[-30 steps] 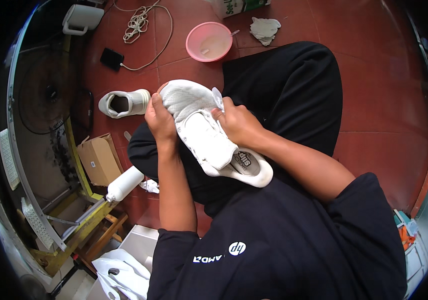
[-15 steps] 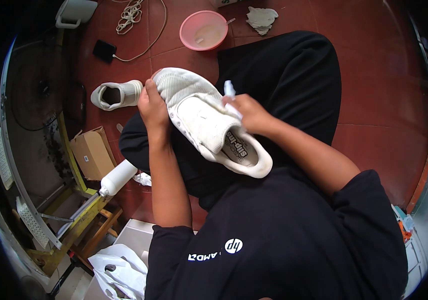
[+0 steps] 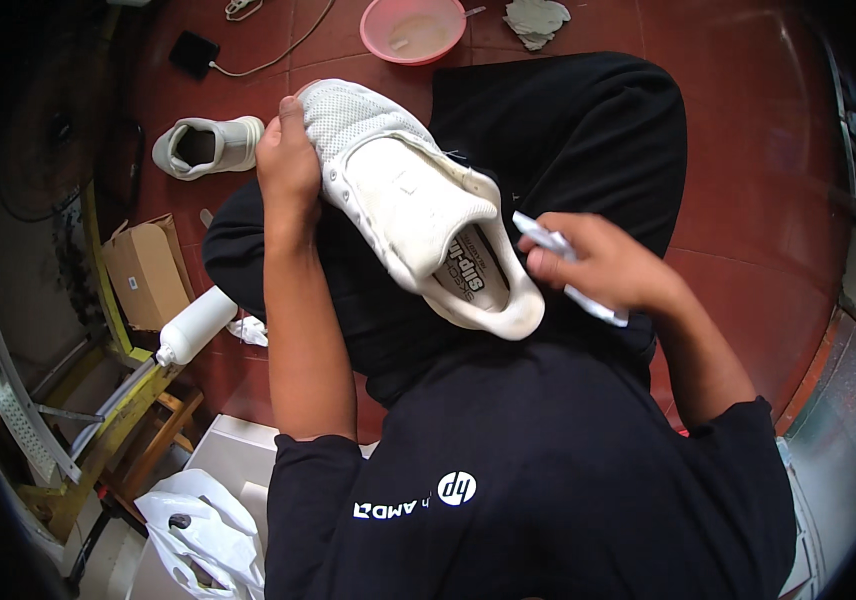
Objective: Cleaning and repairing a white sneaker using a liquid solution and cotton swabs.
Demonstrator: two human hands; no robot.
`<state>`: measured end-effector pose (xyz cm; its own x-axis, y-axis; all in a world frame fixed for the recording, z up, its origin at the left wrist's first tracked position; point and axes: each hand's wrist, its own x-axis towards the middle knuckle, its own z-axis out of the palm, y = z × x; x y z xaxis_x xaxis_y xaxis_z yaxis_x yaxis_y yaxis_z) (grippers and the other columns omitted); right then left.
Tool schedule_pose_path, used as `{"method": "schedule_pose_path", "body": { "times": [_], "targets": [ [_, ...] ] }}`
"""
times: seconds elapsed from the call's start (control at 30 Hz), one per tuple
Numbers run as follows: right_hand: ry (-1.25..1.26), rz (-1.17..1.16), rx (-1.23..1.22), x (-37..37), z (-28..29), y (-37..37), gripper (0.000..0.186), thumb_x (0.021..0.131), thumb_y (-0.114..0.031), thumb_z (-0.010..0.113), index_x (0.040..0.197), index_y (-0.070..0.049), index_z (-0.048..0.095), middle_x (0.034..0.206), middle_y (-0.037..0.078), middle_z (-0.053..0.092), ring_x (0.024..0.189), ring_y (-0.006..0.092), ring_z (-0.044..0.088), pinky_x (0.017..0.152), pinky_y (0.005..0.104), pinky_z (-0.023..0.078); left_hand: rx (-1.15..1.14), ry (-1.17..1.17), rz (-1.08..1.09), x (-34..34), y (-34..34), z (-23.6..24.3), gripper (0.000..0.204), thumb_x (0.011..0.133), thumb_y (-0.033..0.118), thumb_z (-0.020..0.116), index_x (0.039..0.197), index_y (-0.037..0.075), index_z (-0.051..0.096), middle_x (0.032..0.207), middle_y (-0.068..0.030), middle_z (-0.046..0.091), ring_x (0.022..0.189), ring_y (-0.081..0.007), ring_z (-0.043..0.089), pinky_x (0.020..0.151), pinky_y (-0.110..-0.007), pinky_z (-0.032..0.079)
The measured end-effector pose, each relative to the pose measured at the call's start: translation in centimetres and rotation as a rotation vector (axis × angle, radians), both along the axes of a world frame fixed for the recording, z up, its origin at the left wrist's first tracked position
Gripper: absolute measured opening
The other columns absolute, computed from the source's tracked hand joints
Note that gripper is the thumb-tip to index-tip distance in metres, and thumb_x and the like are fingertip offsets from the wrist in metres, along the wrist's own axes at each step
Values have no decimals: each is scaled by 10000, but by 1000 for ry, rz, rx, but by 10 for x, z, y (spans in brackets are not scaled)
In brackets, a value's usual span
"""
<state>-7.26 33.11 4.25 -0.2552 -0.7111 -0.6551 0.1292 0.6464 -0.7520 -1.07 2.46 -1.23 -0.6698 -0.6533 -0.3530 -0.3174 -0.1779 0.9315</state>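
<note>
A white sneaker (image 3: 378,170) with a mesh toe, no laces and an open heel collar lies tilted over my lap, toe up and to the left. My left hand (image 3: 288,170) grips its toe end, thumb along the side. Beside the heel, my right hand (image 3: 598,265) is closed round a slim white object (image 3: 540,232), perhaps a brush or folded wipe; I cannot tell which. Its ends stick out above and below the fingers. A second white sneaker (image 3: 203,148) rests on the floor left of my left hand.
On the red tiled floor (image 3: 738,160) are a pink bowl (image 3: 418,30) of cloudy liquid, a crumpled white cloth (image 3: 533,22), a phone on a cable (image 3: 193,55) and a cardboard box (image 3: 143,275). A white bottle (image 3: 198,325), yellow frame (image 3: 123,435) and plastic bag (image 3: 198,530) are at left.
My right hand has moved from the sneaker's upper down and right to beside the heel, carrying the white object. The view has shifted, so surrounding things sit higher in the picture.
</note>
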Motion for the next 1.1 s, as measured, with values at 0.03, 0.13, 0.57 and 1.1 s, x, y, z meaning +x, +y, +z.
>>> {"method": "schedule_pose_path", "body": {
  "times": [0.03,0.13,0.57,1.1],
  "targets": [
    [45,3,-108,10,0,0,386,881,-218,644,1186,-16,523,849,51,609,761,111,559,716,285,472,86,100,44,2,1,5,478,1026,364,396,1109,-53,613,976,-91,667,854,-149,626,792,-272,492],
    [-161,-56,-308,33,15,-3,532,851,-171,646,1323,-48,434,852,28,604,762,96,548,707,259,452,254,372,7,33,-24,24,534,1026,408,309,1254,-20,533,1147,-155,626,1029,-242,628,912,-361,506],
    [249,-75,-589,31,-5,-66,476,830,-330,678,1120,40,599,1039,185,637,967,297,635,849,367,486,315,563,284,129,-55,44,656,937,597,315,1278,73,512,1214,-164,589,1040,-274,637,890,-414,542],
    [43,-497,-560,13,2,-65,311,974,-317,559,853,-35,607,648,-47,519,592,17,448,520,209,358,279,386,214,76,-10,47,710,939,590,224,1324,45,467,1274,-231,533,1109,-359,596,924,-538,522]
  ]
}}
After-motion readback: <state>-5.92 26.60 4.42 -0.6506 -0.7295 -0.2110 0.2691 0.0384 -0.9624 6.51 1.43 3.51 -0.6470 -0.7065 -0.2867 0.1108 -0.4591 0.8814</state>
